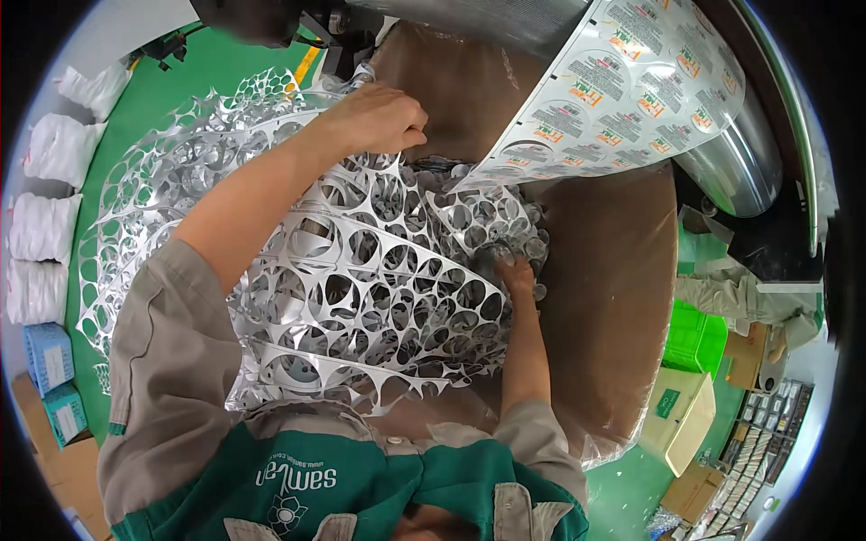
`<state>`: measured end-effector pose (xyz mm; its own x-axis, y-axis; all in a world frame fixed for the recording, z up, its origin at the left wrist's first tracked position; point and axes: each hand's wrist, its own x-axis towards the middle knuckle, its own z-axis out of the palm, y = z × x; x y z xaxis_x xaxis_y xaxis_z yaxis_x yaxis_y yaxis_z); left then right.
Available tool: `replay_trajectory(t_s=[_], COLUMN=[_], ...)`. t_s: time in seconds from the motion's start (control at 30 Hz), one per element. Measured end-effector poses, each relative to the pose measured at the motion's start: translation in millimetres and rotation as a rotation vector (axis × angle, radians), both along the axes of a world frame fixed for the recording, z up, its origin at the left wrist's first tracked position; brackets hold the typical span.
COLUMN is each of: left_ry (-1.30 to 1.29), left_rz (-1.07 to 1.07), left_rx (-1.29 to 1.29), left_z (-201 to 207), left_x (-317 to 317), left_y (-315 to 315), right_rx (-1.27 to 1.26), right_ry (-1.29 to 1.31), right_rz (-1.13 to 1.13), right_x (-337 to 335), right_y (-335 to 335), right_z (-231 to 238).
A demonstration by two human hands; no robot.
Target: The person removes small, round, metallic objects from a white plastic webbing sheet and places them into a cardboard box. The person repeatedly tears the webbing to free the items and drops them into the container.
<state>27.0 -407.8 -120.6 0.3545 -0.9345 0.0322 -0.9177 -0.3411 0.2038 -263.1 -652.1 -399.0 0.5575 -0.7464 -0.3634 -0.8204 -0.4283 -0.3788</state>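
Note:
A big tangled heap of silver punched foil scrap [410, 242], a web of round holes with loose discs caught in it, spreads in front of me and bulges to the left. Over its far edge my left hand [374, 117] is closed, fingers curled under; what they hold, if anything, is hidden. Lower and to the right, my right hand [516, 273] reaches down into the heap, its fingers closed on the foil scrap and partly covered by it. A large brown-lined bin [609, 288] surrounds the heap on its right and far sides.
A printed foil sheet [604, 99] slopes down above the bin from the far right, near a shiny metal roller [744, 167]. White bundles [45, 221] line the left wall. Green [696, 335] and cream crates [681, 415] stand right, near another person's sleeve [722, 293].

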Motion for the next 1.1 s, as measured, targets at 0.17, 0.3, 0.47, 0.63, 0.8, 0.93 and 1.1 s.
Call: replay_trajectory(t_s=[0.17, 0.3, 0.47, 0.63, 0.8, 0.93, 1.1], left_ry=[0.016, 0.01, 0.002, -0.012, 0.042, 0.033, 0.082], left_rz=[-0.004, 0.003, 0.001, -0.032, -0.007, 0.024, -0.033], left_rx=[-0.013, -0.023, -0.05, -0.05, -0.094, -0.008, -0.077], left_z=[1.4, -1.6, -4.2, -0.6, -2.3, 5.3, -1.8], left_x=[0.1, 2.1, 2.9, 4.0, 4.7, 0.8, 1.2], left_y=[-0.8, 0.5, 1.8, 2.9, 1.0, 2.0, -6.4], right_rx=[-0.001, 0.116, 0.47, 1.039, 0.775, 0.71, 0.485], right_ry=[-0.03, 0.005, -0.141, -1.557, -0.854, -0.453, -0.385], right_rz=[0.059, 0.201, 0.308, 0.31, -0.413, -0.678, -0.595], right_x=[-2.6, 0.0, 6.7, -19.6, 11.2, -29.9, -64.9], right_y=[-3.4, -18.1, -11.4, -5.2, -29.3, -38.5, -68.6], right_z=[2.3, 31.1, 242.0, 241.1, 32.4, -63.4, -84.4])
